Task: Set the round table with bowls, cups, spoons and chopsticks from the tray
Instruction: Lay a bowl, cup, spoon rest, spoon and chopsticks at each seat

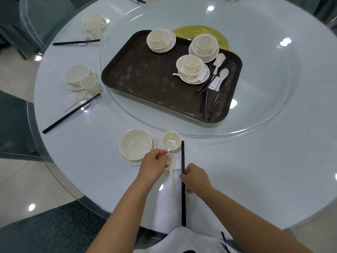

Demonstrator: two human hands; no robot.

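At the near edge of the round table (pixel 255 170) stands a white bowl (pixel 135 144) on a plate, with a white cup (pixel 171 141) to its right. My left hand (pixel 154 166) pinches the head of a white spoon (pixel 172 177) lying just below the cup. Black chopsticks (pixel 183 198) lie lengthwise to the right of the spoon, over a small white rest. My right hand (pixel 196 180) holds them near their middle. The dark tray (pixel 145 79) on the glass turntable carries three bowl-and-cup sets (pixel 190 67), spoons (pixel 223 73) and chopsticks (pixel 215 99).
Two laid place settings (pixel 82 81) with black chopsticks sit along the table's left rim, and more lie at the far edge. Grey-covered chairs (pixel 45 232) stand around the table. The glass turntable's rim (pixel 237 132) passes just beyond the near cup.
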